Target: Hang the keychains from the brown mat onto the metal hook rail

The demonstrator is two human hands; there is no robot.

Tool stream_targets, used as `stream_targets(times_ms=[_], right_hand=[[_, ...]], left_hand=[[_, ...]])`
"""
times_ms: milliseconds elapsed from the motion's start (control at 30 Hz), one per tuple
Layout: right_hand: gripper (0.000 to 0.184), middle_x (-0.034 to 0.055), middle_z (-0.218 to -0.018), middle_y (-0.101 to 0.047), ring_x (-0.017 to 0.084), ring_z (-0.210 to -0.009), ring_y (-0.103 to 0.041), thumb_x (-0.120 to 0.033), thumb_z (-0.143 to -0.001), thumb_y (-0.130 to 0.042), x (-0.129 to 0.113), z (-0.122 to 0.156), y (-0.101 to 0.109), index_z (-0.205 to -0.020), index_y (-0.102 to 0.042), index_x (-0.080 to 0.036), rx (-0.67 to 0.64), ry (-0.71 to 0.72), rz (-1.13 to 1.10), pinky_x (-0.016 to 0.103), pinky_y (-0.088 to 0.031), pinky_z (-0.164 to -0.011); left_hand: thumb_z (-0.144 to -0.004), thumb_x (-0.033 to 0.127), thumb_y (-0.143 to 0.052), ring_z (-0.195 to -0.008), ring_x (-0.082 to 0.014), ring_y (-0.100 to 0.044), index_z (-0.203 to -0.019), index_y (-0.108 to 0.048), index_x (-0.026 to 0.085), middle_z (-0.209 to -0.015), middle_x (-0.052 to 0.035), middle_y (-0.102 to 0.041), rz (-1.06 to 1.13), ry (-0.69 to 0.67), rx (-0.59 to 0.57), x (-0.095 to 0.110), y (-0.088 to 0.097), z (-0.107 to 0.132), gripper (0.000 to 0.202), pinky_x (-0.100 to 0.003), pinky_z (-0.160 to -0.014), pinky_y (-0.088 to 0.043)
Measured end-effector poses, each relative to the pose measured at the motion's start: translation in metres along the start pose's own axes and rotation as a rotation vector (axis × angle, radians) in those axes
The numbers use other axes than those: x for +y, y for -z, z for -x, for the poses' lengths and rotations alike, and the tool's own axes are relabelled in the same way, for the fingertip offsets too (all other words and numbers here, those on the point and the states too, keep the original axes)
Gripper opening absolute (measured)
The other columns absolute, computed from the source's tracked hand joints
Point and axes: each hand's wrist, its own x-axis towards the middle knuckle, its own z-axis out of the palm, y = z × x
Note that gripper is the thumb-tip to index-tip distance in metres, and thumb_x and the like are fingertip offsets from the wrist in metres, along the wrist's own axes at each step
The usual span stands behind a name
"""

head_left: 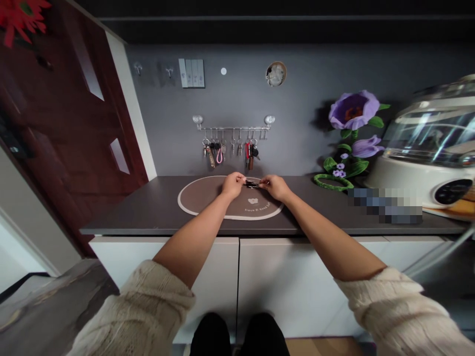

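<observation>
Between my two hands, just above the brown oval mat, is a small bunch of keys, dark and silvery. My left hand pinches its left end. At its right end, the fingers of my right hand are closed on it too. Single keys are too small to tell apart. On the wall behind, a metal hook rail carries several hanging key sets, among them a pink loop and a red item.
The mat lies on a dark countertop over white cabinet doors. To the right stand purple artificial flowers and a white appliance with a clear top. A dark red door is at the left. A dark shelf overhangs.
</observation>
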Motion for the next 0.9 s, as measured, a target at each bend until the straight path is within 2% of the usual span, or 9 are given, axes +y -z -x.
stream_targets(times_ms=[100, 300, 600, 900], right_hand=[[0.013, 0.0046, -0.078, -0.065, 0.015, -0.07, -0.056, -0.022, -0.069, -0.058, 0.0009, -0.0001, -0.0007, -0.078, -0.066, -0.019, -0.043, 0.009, 0.086, 0.024, -0.038, -0.064], [0.015, 0.0056, -0.081, -0.065, 0.016, -0.075, -0.056, -0.021, -0.073, -0.053, 0.0005, 0.0005, 0.0, -0.08, -0.066, -0.019, -0.043, 0.001, 0.143, 0.023, -0.037, -0.066], [0.018, 0.0076, -0.08, -0.064, 0.014, -0.072, -0.055, -0.019, -0.077, -0.045, -0.0003, -0.0027, 0.0015, -0.08, -0.062, -0.014, 0.081, 0.004, 0.041, 0.022, -0.036, -0.066], [0.019, 0.0062, -0.073, -0.062, 0.013, -0.066, -0.052, -0.026, -0.078, -0.044, -0.0057, -0.0024, 0.0062, -0.077, -0.059, -0.014, 0.195, -0.033, -0.139, 0.023, -0.037, -0.065]], left_hand=[[-0.069, 0.019, -0.052, -0.059, -0.0112, -0.052, -0.068, -0.058, 0.014, -0.064, -0.0029, -0.06, -0.012, -0.011, -0.012, 0.0009, 0.0008, 0.0013, 0.008, -0.023, -0.06, -0.038], [-0.069, 0.019, -0.052, -0.059, -0.0114, -0.052, -0.068, -0.059, 0.015, -0.064, -0.0031, -0.061, -0.037, -0.013, -0.012, 0.0021, 0.0027, 0.0018, 0.009, -0.024, -0.061, -0.039], [-0.069, 0.02, -0.05, -0.059, -0.0113, -0.052, -0.068, -0.059, 0.015, -0.065, -0.0028, -0.061, -0.042, -0.008, 0.006, 0.0044, 0.004, 0.0011, 0.01, -0.023, -0.061, -0.039], [-0.069, 0.018, -0.05, -0.059, -0.0099, -0.05, -0.07, -0.059, 0.014, -0.065, -0.0018, -0.059, 0.002, -0.033, 0.017, 0.0063, 0.0029, 0.0011, 0.009, -0.022, -0.061, -0.039]])
